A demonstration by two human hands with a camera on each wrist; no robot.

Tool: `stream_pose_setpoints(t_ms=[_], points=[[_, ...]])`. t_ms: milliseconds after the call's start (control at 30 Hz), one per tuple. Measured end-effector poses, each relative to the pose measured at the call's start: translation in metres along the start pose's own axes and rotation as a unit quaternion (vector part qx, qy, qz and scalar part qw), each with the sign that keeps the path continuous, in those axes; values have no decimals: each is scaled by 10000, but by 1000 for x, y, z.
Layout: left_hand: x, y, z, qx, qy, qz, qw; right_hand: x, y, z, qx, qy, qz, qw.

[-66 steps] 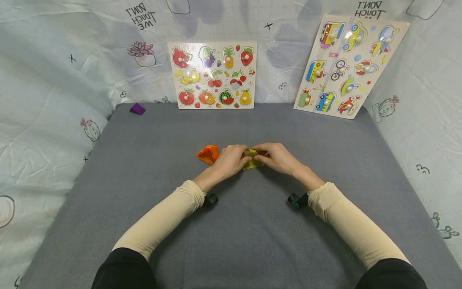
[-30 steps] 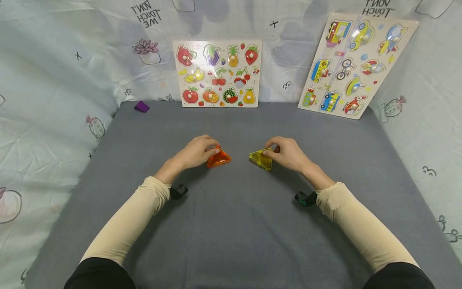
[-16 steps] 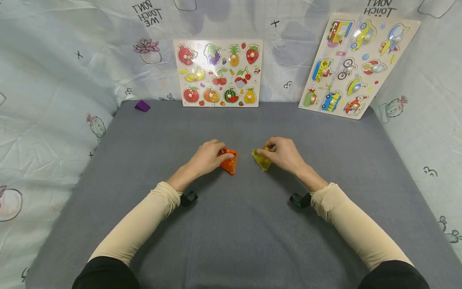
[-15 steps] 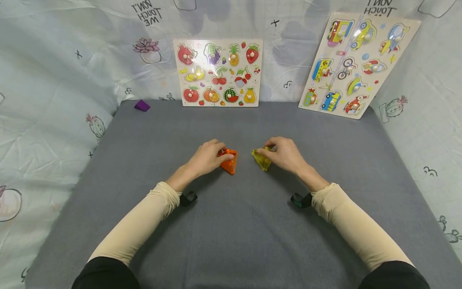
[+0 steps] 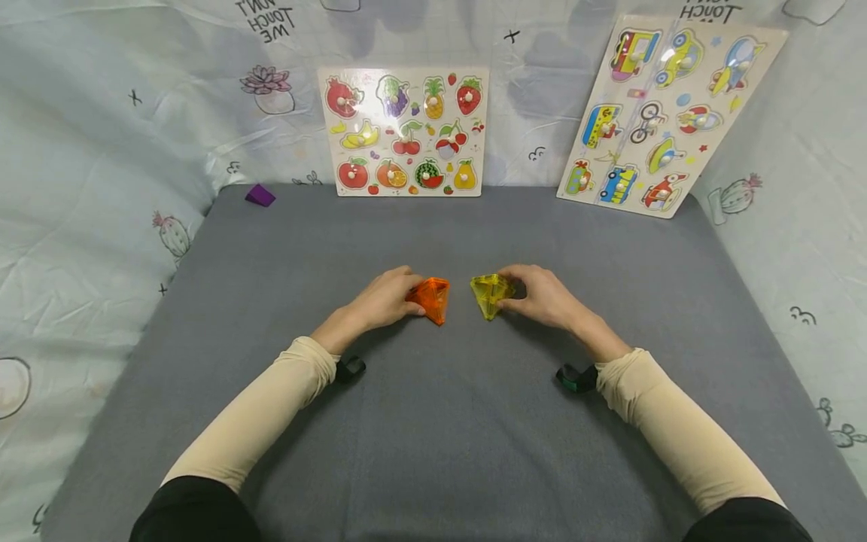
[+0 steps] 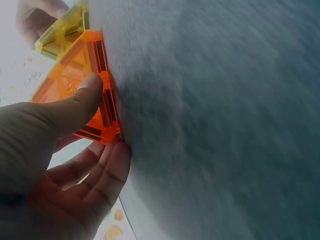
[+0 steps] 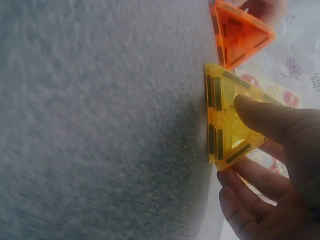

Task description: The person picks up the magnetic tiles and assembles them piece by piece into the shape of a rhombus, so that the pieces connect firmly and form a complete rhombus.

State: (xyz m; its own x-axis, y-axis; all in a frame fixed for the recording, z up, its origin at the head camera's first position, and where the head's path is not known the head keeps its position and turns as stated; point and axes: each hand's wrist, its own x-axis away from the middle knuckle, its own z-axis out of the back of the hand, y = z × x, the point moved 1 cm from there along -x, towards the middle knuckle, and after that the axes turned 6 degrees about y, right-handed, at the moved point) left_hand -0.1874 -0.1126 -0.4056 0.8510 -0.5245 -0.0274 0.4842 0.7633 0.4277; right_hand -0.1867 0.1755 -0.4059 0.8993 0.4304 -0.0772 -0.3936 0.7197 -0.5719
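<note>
In the head view my left hand (image 5: 384, 298) holds an orange pyramid (image 5: 436, 299) built from see-through triangular magnetic tiles. Its thumb lies on one face in the left wrist view, with the other fingers on the far side of the orange pyramid (image 6: 65, 82). A matching yellow pyramid (image 5: 489, 293) is in my right hand (image 5: 542, 297), thumb pressed to a face of the yellow pyramid (image 7: 227, 100) and fingers behind it. Both pyramids stand on the grey cloth, points up, with a small gap between them in the head view.
A purple block (image 5: 260, 196) lies at the table's back left corner. Against the back curtain lean a fruit peg puzzle (image 5: 406, 132) and a tilted vehicle peg puzzle (image 5: 667, 117). Grey cloth (image 5: 460, 436) covers the table, and printed curtains hang around it.
Both hands were on the yellow piece earlier, with the orange one lying to the left. My left hand has since taken the orange one, turned it and brought it nearer the yellow one.
</note>
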Motion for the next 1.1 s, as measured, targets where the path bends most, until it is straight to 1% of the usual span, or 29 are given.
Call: stream_pose_setpoints(t_ms=[67, 267, 333, 467, 667, 867, 1100], points=[[-4, 5, -3, 10, 2, -65, 10000, 1, -1, 0, -11, 28, -5, 10000], [-14, 18, -10, -29, -81, -79, 9999, 2, -5, -5, -13, 55, -11, 10000], [-17, 22, -11, -10, -89, -83, 9999, 3, -8, -8, -31, 108, -32, 9999], [-21, 27, -14, -48, -113, -124, 9998, 3, -13, -16, -41, 271, 68, 9996], [-22, 29, -16, -68, -137, -130, 9998, 4, -17, -20, -114, 461, 235, 9986], [-20, 28, -15, -1, -99, -87, 9999, 4, -14, -17, -278, 503, 153, 9982], [-20, 27, -14, -68, -63, -149, 9998, 5, -10, -16, -365, 549, 132, 9977]])
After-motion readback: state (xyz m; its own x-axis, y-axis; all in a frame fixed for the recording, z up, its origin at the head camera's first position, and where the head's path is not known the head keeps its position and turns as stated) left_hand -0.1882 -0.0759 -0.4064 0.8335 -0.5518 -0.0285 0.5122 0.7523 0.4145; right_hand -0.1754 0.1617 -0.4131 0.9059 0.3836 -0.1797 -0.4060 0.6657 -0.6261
